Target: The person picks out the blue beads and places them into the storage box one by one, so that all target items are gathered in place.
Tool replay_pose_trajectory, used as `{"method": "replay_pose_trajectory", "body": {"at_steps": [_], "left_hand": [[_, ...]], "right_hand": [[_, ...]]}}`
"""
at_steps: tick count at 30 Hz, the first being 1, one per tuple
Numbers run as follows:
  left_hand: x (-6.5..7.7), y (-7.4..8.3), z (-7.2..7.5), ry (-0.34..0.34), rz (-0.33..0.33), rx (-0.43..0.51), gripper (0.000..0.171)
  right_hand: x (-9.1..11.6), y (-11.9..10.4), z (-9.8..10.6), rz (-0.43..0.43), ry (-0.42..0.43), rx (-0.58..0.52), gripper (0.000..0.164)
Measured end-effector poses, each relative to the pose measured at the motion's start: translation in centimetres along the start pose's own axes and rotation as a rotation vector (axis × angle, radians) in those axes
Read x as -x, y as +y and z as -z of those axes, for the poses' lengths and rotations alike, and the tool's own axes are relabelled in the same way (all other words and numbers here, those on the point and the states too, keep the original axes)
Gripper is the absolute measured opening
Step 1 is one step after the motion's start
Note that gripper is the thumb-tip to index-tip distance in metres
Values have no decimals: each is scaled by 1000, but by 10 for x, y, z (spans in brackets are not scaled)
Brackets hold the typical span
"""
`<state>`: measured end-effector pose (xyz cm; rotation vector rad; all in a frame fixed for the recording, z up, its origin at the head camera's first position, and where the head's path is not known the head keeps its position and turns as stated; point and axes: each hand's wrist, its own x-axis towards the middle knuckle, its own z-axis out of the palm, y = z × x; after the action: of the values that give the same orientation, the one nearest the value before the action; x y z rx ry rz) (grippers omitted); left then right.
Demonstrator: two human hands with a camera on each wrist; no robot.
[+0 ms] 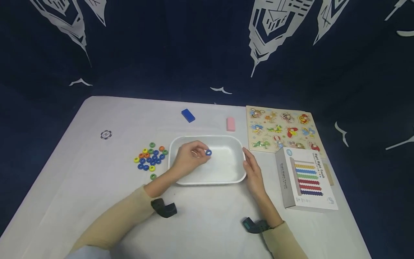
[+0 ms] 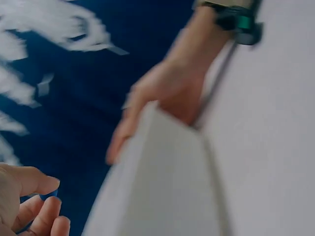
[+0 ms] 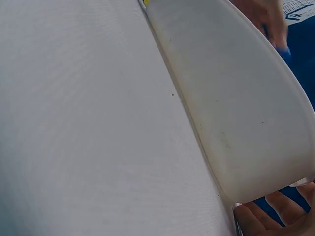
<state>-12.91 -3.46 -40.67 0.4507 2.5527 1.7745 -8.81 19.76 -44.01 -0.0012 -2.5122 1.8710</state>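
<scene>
In the head view, my left hand (image 1: 191, 157) pinches a blue bead (image 1: 208, 153) between thumb and fingertips, above the white tray (image 1: 207, 181). The left wrist view shows the same bead (image 2: 49, 195), partly covered by the fingertips. Against the tray's right rim rests my right hand (image 1: 253, 172), its fingers fairly straight along the outer wall. In the right wrist view its fingers (image 3: 280, 209) show beside the tray's end wall. Loose beads (image 1: 153, 162) in blue, green, yellow and orange lie on the table left of the tray.
Behind the tray lie a blue block (image 1: 188, 115) and a pink block (image 1: 230, 124). A wooden insect puzzle board (image 1: 275, 120) and a white toy box (image 1: 307, 180) are on the right. A poker chip (image 1: 106, 134) lies far left on the white table (image 1: 81, 172).
</scene>
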Motion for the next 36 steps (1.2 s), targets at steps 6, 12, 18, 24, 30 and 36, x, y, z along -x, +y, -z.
{"method": "replay_pose_trajectory", "body": {"at_steps": [6,12,18,24,30,36], "left_hand": [[-29,-12,-57,-116,72,-71,18],[-42,-20,-85,-168,159,-244,18],[-46,-19,-93,-252,135,-347,18],[-41,-13,-84,-269,107,-385,33],[-16,5,-48,-142,-63,-281,35],[31,-7,19,101,-149,-126,33]], "right_hand": [[-2,7,-1,21,-8,-8,43],[-6,28,2,25,17,26,41],[-5,21,4,33,19,1,42],[0,1,1,4,3,27,44],[0,-1,-1,-1,-3,34,44],[0,0,-2,10,4,32,43]]}}
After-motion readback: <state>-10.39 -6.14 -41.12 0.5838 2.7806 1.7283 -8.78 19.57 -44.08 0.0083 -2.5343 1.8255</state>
